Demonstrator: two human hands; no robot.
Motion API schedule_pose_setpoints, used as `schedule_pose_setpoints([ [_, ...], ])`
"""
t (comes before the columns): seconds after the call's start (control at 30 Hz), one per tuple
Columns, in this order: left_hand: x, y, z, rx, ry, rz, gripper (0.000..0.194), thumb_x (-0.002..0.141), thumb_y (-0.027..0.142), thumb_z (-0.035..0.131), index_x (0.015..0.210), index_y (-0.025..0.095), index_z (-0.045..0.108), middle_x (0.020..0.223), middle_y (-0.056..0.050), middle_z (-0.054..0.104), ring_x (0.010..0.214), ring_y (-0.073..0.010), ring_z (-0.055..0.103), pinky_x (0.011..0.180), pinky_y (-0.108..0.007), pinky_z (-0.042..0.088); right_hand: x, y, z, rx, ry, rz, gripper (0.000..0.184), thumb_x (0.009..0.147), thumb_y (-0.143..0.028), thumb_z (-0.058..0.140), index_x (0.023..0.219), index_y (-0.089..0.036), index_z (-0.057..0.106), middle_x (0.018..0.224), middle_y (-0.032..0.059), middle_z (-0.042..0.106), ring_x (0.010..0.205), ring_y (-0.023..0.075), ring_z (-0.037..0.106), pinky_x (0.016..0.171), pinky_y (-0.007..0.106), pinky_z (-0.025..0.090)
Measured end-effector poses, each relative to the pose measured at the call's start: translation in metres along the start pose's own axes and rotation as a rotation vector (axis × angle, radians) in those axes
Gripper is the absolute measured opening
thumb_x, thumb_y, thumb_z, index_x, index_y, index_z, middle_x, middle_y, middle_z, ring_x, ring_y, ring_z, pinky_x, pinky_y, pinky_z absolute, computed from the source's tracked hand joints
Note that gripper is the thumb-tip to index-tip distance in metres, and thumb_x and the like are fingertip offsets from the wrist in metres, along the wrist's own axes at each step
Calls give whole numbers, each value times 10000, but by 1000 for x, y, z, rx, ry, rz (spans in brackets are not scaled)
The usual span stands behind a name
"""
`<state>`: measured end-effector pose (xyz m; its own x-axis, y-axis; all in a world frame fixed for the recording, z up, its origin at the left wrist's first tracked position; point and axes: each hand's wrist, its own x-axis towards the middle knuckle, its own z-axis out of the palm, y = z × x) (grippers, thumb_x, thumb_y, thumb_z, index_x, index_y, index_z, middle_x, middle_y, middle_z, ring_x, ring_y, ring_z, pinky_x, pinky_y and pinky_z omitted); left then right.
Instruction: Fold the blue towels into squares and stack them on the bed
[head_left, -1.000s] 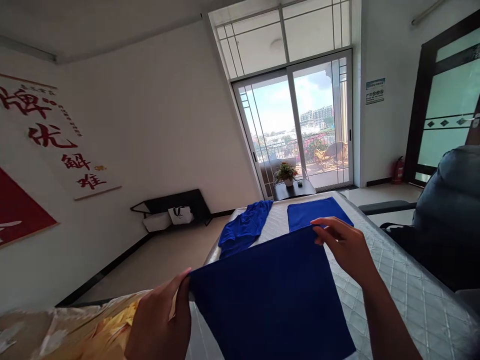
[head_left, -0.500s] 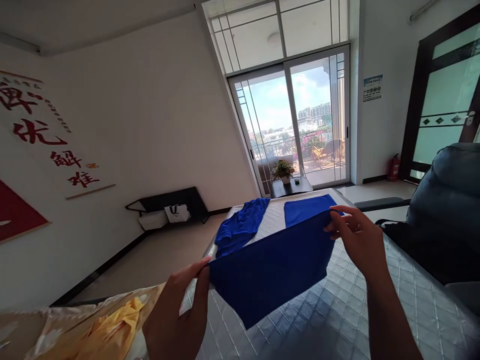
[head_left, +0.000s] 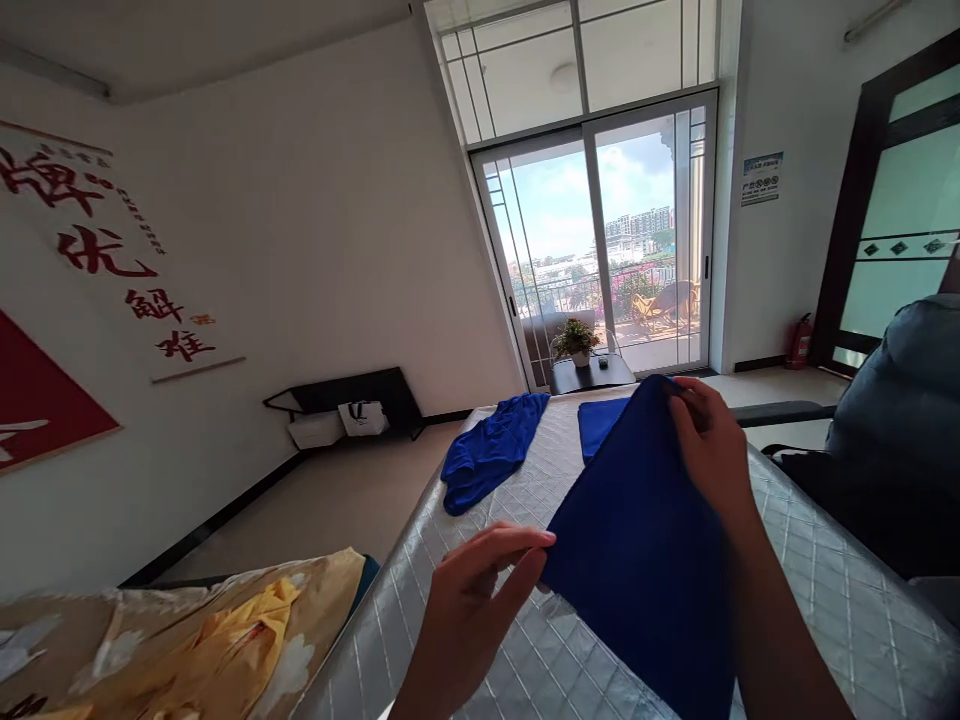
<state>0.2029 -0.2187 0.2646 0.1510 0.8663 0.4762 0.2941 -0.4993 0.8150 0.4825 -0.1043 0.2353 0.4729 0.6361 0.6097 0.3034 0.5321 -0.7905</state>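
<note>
A folded blue cloth (head_left: 637, 530) hangs tilted between my hands, above a silver quilted surface (head_left: 420, 590). My left hand (head_left: 480, 600) pinches its lower left corner between thumb and fingers. Higher up and to the right, my right hand (head_left: 709, 440) grips the top corner, its fingertips partly behind the fabric. Beyond the held cloth lies a flat blue folded cloth (head_left: 598, 425), partly covered from view. A crumpled blue garment (head_left: 495, 455) rests at the far left of the silver surface.
At lower left, a yellow garment (head_left: 247, 640) lies on a beige flowered cover (head_left: 322, 600). A dark armchair (head_left: 900, 410) stands at right. Past the far edge is a small black table (head_left: 577, 376) with a potted plant (head_left: 574, 340). A white bag (head_left: 364, 418) sits by the wall.
The held cloth has turned from wide and nearly level to steeply tilted. My left hand has moved right, closer to my right hand, which has risen slightly. The view has shifted a little.
</note>
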Motion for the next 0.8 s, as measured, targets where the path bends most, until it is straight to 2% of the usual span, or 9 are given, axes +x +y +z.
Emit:
schedule_pose_setpoints([
  [0.1,-14,-34,-12,47,30,-108,338,864,528,659,923,219,783,848,-48,756,619,-152,682,626,-266,593,-4,9,60,-102,-321,-70,410,966,-402,517,1346,-254,558,1235,78,706,1171,235,652,1037,437,494],
  [0.2,-37,-91,-22,186,112,-239,381,860,558,615,979,233,774,836,-35,773,678,-183,710,693,-290,598,-34,28,116,-210,-704,-106,509,961,-294,490,1464,-223,468,1402,104,614,1286,246,577,1090,411,440],
  [0.27,-56,-137,-26,278,132,-343,397,862,560,569,959,235,773,818,-37,783,737,-216,732,705,-297,592,-66,44,134,-275,-943,-109,581,941,-254,509,1514,-222,420,1498,103,530,1341,264,526,1117,404,405],
  [0.3,-67,-159,-28,321,118,-395,395,864,545,543,946,236,775,800,-36,787,758,-227,741,708,-293,585,-84,53,135,-306,-1042,-108,578,934,-250,518,1507,-226,440,1503,102,524,1337,274,529,1116,403,402],
  [0.4,-97,-213,-30,449,49,-519,369,853,474,499,931,245,777,852,-36,807,804,-236,758,736,-288,570,-131,74,107,-421,-1249,-82,413,930,-290,537,1330,-252,630,1346,91,645,1180,279,631,1012,391,469],
  [0.5,-115,-237,-34,521,46,-540,375,858,455,473,943,254,778,953,-39,811,864,-244,760,799,-303,565,-162,87,49,-542,-1314,-9,248,891,-307,582,1087,-266,728,1129,74,707,994,247,678,864,352,512],
  [0.6,-122,-243,-39,500,60,-518,382,862,479,475,954,268,780,981,-35,810,882,-251,761,823,-312,568,-179,98,-13,-625,-1236,136,164,823,-279,628,955,-298,725,1039,50,705,954,227,667,850,334,501],
  [0.67,-124,-244,-43,472,74,-510,371,853,496,496,942,281,784,962,-27,812,871,-254,763,812,-310,575,-187,105,-46,-633,-1147,231,164,804,-265,621,918,-337,714,1044,33,702,967,218,665,861,324,501],
  [0.8,-126,-245,-47,389,105,-506,376,828,556,547,915,288,796,945,-16,814,873,-257,763,811,-297,585,-200,116,-83,-603,-1026,285,207,825,-253,561,857,-384,718,1102,22,700,955,209,689,851,312,530],
])
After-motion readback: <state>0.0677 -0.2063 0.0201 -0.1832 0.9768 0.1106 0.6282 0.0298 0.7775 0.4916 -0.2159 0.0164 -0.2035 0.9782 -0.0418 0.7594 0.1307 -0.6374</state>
